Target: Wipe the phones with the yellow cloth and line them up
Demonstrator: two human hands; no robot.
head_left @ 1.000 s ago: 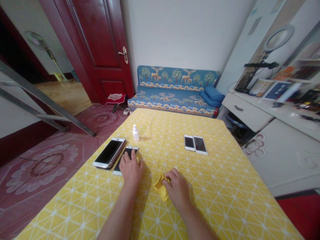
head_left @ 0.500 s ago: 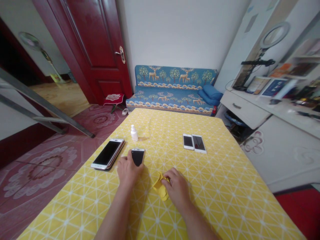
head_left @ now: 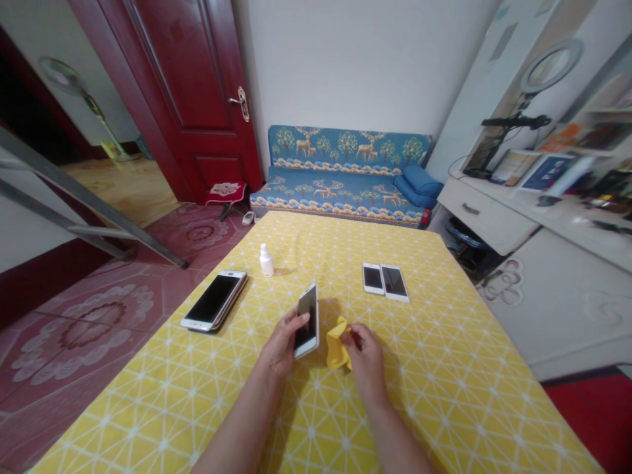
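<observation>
Left hand (head_left: 282,345) curled round white-framed smartphone (head_left: 307,320), phone raised on edge above yellow patterned tablecloth (head_left: 419,395), dark screen toward person. Right hand (head_left: 366,359) closed on bunched yellow wiping cloth (head_left: 336,345), cloth just beside phone. Not in hand: large black-screened phone (head_left: 214,303), flat, left of hands; white phone (head_left: 373,278) and second white phone (head_left: 395,283), flat, side by side, beyond hands; small white bottle (head_left: 266,261), upright.

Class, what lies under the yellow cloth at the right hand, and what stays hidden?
The yellow cloth sits over the patterned yellow tablecloth. The right hand covers part of the cloth, and the tablecloth directly beneath the cloth cannot be seen.
</observation>
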